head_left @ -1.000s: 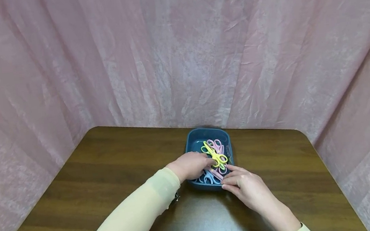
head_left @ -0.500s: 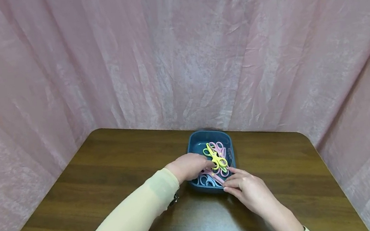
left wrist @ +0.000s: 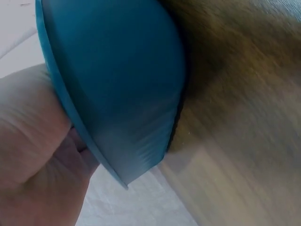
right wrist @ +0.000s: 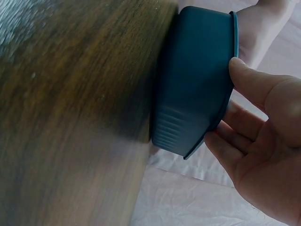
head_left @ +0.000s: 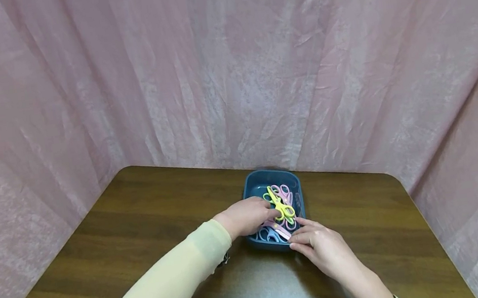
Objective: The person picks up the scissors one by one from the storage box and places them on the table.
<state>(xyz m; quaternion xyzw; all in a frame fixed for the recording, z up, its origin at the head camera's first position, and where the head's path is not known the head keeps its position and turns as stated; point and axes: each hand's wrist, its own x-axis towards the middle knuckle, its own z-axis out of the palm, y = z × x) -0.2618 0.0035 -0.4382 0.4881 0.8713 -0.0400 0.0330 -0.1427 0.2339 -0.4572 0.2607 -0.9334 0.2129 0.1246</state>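
Observation:
A dark blue plastic bin (head_left: 249,180) holds several children's scissors in the head view. On top of the pile lie yellow scissors (head_left: 278,204), with pink scissors (head_left: 287,195) behind them. Nearer the front are another pink pair (head_left: 281,231) and blue handles (head_left: 269,235). My left hand (head_left: 247,216) reaches over the bin's left wall, its thumb beside the yellow handle. The other left fingers are hidden inside, so their grasp does not show. My right hand (head_left: 320,246) pinches the rim at the near right corner, thumb against the outer wall (right wrist: 197,70) in the right wrist view.
The bin stands on a brown wooden table (head_left: 159,193), towards its far edge. Pink velvet curtains (head_left: 247,68) hang behind and along both sides. My left sleeve (head_left: 170,281) crosses the front left part of the table.
The left hand has shifted slightly, and more of the front pink scissors shows. The right hand stays at the bin's corner. The whole view has tilted a little.

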